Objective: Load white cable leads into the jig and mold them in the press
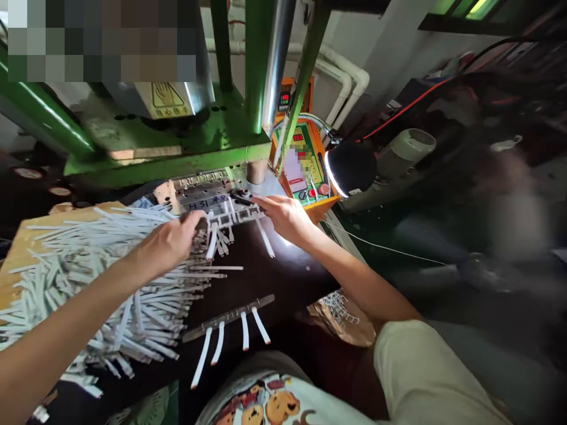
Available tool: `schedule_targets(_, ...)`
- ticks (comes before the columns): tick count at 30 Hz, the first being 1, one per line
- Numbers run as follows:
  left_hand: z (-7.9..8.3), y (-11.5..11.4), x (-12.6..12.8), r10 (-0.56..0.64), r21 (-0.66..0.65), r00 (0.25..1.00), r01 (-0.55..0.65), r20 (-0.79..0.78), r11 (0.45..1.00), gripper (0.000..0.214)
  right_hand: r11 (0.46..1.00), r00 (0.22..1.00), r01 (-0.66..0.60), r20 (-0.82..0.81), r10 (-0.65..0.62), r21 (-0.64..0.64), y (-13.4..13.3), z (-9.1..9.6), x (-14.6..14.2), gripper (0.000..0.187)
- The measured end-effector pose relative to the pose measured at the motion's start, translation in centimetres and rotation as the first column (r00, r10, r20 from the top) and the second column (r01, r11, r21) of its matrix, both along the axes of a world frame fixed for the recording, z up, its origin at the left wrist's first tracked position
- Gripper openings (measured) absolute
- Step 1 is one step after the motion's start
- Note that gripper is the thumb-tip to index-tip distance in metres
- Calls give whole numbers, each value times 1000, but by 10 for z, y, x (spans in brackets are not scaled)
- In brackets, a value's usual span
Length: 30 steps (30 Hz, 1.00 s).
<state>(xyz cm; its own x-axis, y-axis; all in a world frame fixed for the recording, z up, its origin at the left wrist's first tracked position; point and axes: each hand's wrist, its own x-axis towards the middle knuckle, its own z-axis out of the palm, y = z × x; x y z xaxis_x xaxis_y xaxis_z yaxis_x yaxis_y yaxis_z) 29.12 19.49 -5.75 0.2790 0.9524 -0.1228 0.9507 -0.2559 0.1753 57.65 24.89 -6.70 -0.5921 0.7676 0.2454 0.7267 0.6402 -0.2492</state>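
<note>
My left hand [175, 239] is curled, its fingers closed on the left end of a white strip assembly [233, 217] lying at the mouth of a green press [177, 147]. My right hand [283, 215] reaches in from the right, fingers pinched on the right end of the same assembly near the metal die [208, 192]. Loose white strips hang down from the assembly between both hands. A metal bar with several white strips [230, 330] lies on the dark worktop [283, 277] nearer me.
A large heap of white strips [88, 277] covers the left of the worktop over a cardboard sheet [26, 242]. An orange control box [305, 165] and a lit lamp [349, 168] stand right of the press. A bag of parts [341, 316] sits by my knee.
</note>
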Motion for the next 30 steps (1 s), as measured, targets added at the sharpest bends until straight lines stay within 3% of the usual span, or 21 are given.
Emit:
schedule_targets(3, -13, -54, 30, -75, -116, 996, 80, 44, 990, 26, 977, 987, -51, -161, 17, -209, -53, -11, 37, 40)
schedule_targets(7, -34, -100, 52, -143, -86, 973, 161, 179, 983, 22, 924, 932, -175, -360, 44, -341, -94, -31, 65, 20)
schedule_targets(11, -50, -108, 52, -172, -29, 948, 186, 267, 982, 19, 817, 893, -375, -406, 193, -437, -82, -40, 66, 14)
schedule_targets(14, -51, -106, 51, -184, -17, 951, 194, 248, 981, 18, 724, 912, -390, -350, 216, -568, -53, -42, 42, 19)
schedule_targets(15, -50, -106, 52, -191, -17, 952, 201, 239, 979, 17, 722, 925, -347, -347, 157, -599, -43, -42, 29, 21)
schedule_targets(17, -46, -105, 55, -197, -19, 954, 207, 226, 978, 16, 767, 928, -189, -366, -64, -613, -26, -44, 2, 23)
schedule_targets(20, -42, -105, 58, -180, -40, 961, 192, 209, 981, 18, 810, 808, 12, -471, -354, -587, -13, -49, -12, 22)
schedule_targets(22, -44, -104, 57, -174, -29, 962, 184, 212, 982, 19, 826, 708, 44, -566, -422, -562, -17, -54, 8, 15)
schedule_targets(24, -48, -101, 53, -188, -7, 955, 195, 229, 981, 21, 831, 587, 157, -626, -513, -534, -34, -61, 52, 12)
schedule_targets(26, -52, -99, 49, -191, 6, 956, 194, 222, 981, 25, 749, 479, 390, -576, -662, -536, -62, -69, 106, 17)
schedule_targets(28, -54, -95, 46, -182, 11, 962, 183, 202, 983, 29, 569, 406, 650, -402, -821, -504, -97, -75, 158, 25)
schedule_targets(30, -52, -92, 45, -177, 18, 962, 177, 208, 984, 31, 411, 355, 813, -208, -911, -413, -132, -78, 196, 29)
